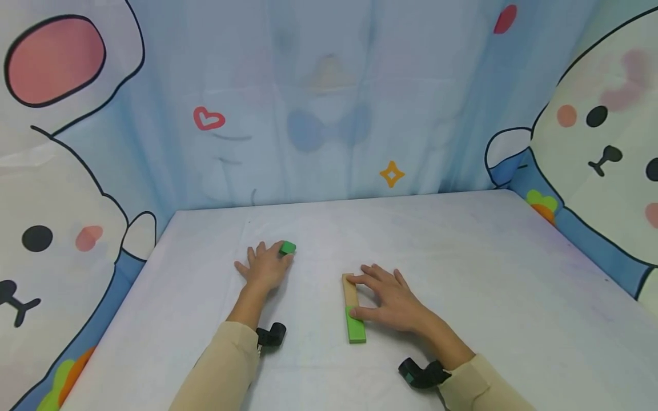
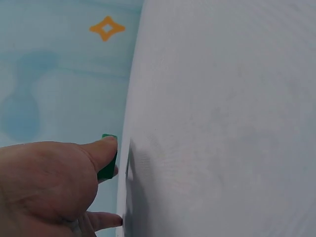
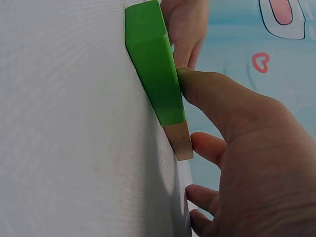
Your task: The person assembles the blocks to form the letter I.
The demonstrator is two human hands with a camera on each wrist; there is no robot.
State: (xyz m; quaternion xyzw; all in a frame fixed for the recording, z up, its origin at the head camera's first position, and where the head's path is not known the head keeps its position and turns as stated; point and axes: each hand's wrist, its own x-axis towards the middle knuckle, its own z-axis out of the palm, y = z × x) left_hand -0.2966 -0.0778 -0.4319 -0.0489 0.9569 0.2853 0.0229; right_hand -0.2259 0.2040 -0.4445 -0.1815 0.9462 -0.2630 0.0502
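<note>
In the head view, a small green block (image 1: 288, 248) is pinched between the thumb and index finger of my left hand (image 1: 266, 268), whose other fingers spread outward. The left wrist view shows the green block (image 2: 107, 170) partly covered by the thumb. Closer in, a bright green block (image 1: 356, 331) and a plain wooden block (image 1: 350, 291) lie end to end on the table. My right hand (image 1: 393, 299) rests its thumb on the green one and its index finger on the wooden one, both from the right side; its other fingers extend past them.
A white cloth covers the table (image 1: 488, 274). Behind it hangs a blue curtain (image 1: 329, 103) printed with cartoon figures. Each wrist bears a black camera, the left wrist camera (image 1: 272, 334) and the right wrist camera (image 1: 422, 375).
</note>
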